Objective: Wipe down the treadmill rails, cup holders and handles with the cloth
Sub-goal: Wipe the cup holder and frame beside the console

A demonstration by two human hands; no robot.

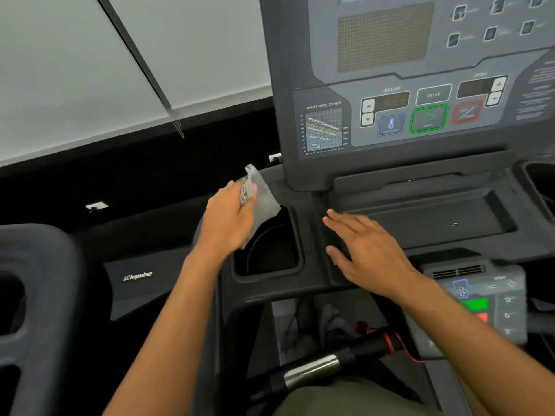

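A grey cloth [263, 197] is bunched in my left hand [229, 219], which hovers at the upper left rim of the left cup holder [295, 235], a deep black pocket in the treadmill console. Part of the cloth hangs over the holder's opening. My right hand [365, 249] lies flat with spread fingers on the dark console ledge just right of that cup holder, holding nothing. A black handle bar with a silver sensor band [312, 370] runs below the console. A second cup holder [537, 178] shows at the far right edge.
The control panel [420, 115] with incline, enter and start buttons rises behind the hands. A shallow tray [426, 217] sits under it. A keypad [486, 304] and a red safety cord [396, 343] lie at lower right. Another machine [39, 295] stands on the left.
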